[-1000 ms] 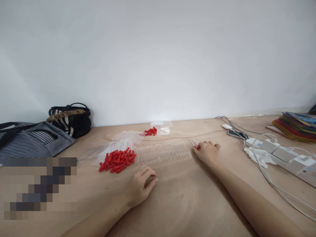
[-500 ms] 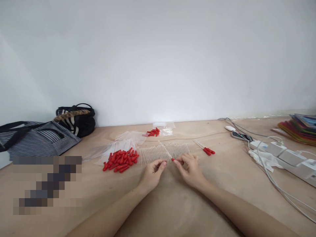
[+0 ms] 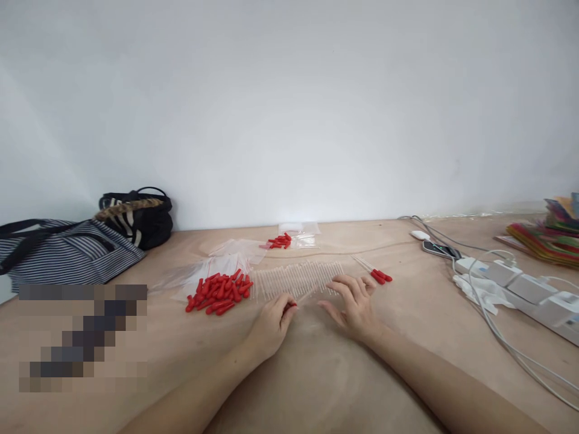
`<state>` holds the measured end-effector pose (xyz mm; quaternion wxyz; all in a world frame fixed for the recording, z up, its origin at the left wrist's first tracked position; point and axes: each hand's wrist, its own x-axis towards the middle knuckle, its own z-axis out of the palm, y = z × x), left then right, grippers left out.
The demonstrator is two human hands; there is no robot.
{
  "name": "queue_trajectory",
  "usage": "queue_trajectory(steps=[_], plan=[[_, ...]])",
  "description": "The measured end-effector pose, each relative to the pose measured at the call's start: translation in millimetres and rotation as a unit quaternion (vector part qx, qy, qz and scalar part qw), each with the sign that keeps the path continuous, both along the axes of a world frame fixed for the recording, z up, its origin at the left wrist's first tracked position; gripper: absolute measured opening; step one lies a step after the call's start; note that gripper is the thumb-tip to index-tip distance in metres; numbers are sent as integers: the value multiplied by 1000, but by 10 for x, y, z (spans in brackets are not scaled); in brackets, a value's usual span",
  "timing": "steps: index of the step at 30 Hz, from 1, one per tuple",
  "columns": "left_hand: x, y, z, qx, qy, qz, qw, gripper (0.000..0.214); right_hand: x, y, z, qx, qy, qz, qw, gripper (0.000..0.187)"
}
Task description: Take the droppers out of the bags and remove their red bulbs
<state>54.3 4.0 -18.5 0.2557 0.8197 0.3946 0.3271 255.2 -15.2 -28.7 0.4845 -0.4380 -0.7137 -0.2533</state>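
Observation:
My left hand (image 3: 272, 322) pinches a red rubber bulb (image 3: 293, 305), mostly covered by the fingers. From it a thin clear tube (image 3: 307, 295) slants up to the right, so together they look like a dropper. My right hand (image 3: 355, 304) is open, thumb and fingers apart, just right of the tube and over the end of the row. Ahead of both hands lies a row of thin clear tubes (image 3: 289, 278), side by side. A heap of red rubber bulbs (image 3: 219, 292) sits to the left. Several assembled droppers (image 3: 379, 276) lie to the right.
Clear plastic bags (image 3: 226, 265) lie behind the heap. Farther back, a bag (image 3: 312, 228) lies with small red pieces (image 3: 279, 242). Striped bag (image 3: 76, 253) and black bag (image 3: 156, 220) stand left. A power strip (image 3: 534, 289), cables and colourful stack (image 3: 543, 241) are right.
The red bulb with its tube has passed from my right hand's fingers to my left hand. The tube now points up to the right, and my right hand has opened.

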Motion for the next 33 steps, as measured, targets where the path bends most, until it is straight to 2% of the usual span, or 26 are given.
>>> queue_trajectory(steps=[3, 5, 7, 12, 18, 25, 28, 33], plan=[[-11, -8, -19, 47, 28, -33, 998, 14, -12, 14, -12, -4, -103, 31, 994, 28], [-5, -14, -39, 60, 28, -45, 997, 14, -51, 22, -34, -24, -142, 62, 988, 23], [-4, -23, -52, 67, 29, -53, 996, 12, -91, 18, -50, -42, -151, 85, 984, 17], [-42, -58, -26, 57, 48, -60, 995, 13, -121, -64, -9, -119, -162, 92, 975, 28], [-49, -57, 70, 22, 39, -53, 998, 16, -129, -97, 42, -122, -156, 103, 975, 28], [-53, -18, 105, 2, 36, -61, 998, 19, -127, -92, 18, -127, -151, 93, 976, 30], [-121, 3, 91, 0, 32, -35, 999, 22, -64, -98, -15, -129, -121, 80, 981, 27], [-216, -8, 25, -8, 31, 16, 999, 17, 93, -3, -46, -183, -46, -1, 982, 25]])
